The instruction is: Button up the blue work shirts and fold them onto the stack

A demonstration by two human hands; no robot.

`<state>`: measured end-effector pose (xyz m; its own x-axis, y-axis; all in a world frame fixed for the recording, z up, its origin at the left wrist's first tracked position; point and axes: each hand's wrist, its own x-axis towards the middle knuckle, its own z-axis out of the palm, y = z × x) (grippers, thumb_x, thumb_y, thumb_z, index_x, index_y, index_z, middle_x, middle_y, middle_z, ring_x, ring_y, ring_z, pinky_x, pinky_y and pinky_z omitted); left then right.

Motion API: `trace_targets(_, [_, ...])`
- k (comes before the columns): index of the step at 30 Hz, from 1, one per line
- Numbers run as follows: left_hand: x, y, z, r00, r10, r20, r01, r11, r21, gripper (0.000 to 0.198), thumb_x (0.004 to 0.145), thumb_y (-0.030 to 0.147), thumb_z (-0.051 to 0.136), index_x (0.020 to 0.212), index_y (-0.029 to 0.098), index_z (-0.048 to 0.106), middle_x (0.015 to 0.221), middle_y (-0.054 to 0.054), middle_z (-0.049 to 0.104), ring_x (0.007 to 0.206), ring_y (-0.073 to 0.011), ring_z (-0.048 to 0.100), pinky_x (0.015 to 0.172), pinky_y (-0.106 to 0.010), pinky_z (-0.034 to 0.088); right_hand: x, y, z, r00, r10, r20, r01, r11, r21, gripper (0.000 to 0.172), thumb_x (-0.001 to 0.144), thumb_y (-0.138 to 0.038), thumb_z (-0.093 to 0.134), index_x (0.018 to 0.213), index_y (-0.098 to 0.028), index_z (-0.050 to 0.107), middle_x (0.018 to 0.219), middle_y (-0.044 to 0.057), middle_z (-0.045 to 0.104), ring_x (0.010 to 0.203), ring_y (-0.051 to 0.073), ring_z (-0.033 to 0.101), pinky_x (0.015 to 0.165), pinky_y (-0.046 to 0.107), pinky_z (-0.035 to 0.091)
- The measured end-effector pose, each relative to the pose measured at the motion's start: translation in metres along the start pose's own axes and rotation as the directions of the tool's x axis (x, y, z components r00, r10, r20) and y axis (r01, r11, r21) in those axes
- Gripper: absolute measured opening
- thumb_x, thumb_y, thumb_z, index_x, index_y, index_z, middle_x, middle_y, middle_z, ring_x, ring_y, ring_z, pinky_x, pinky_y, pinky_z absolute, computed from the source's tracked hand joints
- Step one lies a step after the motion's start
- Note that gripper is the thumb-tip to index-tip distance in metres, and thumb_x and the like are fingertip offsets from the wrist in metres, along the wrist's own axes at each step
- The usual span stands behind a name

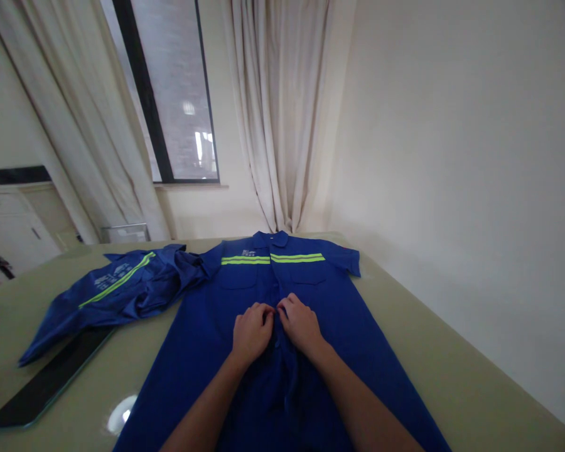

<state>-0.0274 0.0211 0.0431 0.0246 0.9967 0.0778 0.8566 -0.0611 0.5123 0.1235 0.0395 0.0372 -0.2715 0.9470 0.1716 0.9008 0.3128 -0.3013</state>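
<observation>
A blue short-sleeved work shirt (348, 333) lies spread front side up, its collar at the far end and yellow-green reflective strips across the chest. At the middle of its front, my left hand (254, 329) pinches the edge of the button placket. My right hand (300, 321) pinches the placket's other side, close to the left fingertips. Below the hands the front edges are bunched and wrinkled. Whatever small part sits between the fingertips is hidden.
A second crumpled blue shirt (136, 289) lies to the left, touching the first one's sleeve. Partly beneath it is a long dark board (51, 376). The pale green tabletop (386, 282) meets a wall on the right; curtains (282, 113) and a window stand behind.
</observation>
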Motion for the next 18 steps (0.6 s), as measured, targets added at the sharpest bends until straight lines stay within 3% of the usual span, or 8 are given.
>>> trace_targets(4, [0.002, 0.0052, 0.005, 0.994, -0.102, -0.03, 0.103, 0.995, 0.009, 0.042, 0.103, 0.039, 0.035, 0.098, 0.02, 0.073, 0.108, -0.011, 0.074, 0.105, -0.0272, 0.067, 0.087, -0.038, 0.044, -0.0029, -0.0038, -0.005, 0.998, -0.062, 0.022, 0.064, 0.994, -0.084, 0.024, 0.106, -0.029, 0.039, 0.109, -0.025, 0.062, 0.115, 0.005, 0.062, 0.084, 0.017, 0.068, 0.065, 0.027, 0.042])
trace_targets(9, [0.0001, 0.0069, 0.0075, 0.993, -0.103, -0.059, 0.103, 0.995, -0.005, 0.033, 0.101, 0.037, 0.042, 0.107, 0.023, 0.071, 0.116, -0.008, 0.072, 0.109, -0.0246, 0.065, 0.088, -0.037, 0.043, -0.0078, -0.0052, -0.0052, 0.995, -0.095, 0.017, 0.097, 0.991, -0.095, 0.022, 0.106, -0.028, 0.04, 0.106, -0.024, 0.061, 0.114, 0.007, 0.062, 0.085, 0.018, 0.069, 0.062, 0.027, 0.042])
trace_targets(18, [0.0009, -0.0021, 0.0097, 0.994, -0.056, -0.094, 0.05, 0.997, -0.064, 0.027, 0.102, 0.028, 0.042, 0.105, 0.025, 0.069, 0.114, -0.004, 0.073, 0.106, -0.02, 0.067, 0.085, -0.031, 0.044, -0.0066, -0.0024, -0.0009, 0.999, -0.048, -0.023, 0.05, 0.991, 0.126, 0.019, 0.102, -0.031, 0.05, 0.102, -0.027, 0.068, 0.107, 0.002, 0.066, 0.093, 0.018, 0.067, 0.076, 0.026, 0.044])
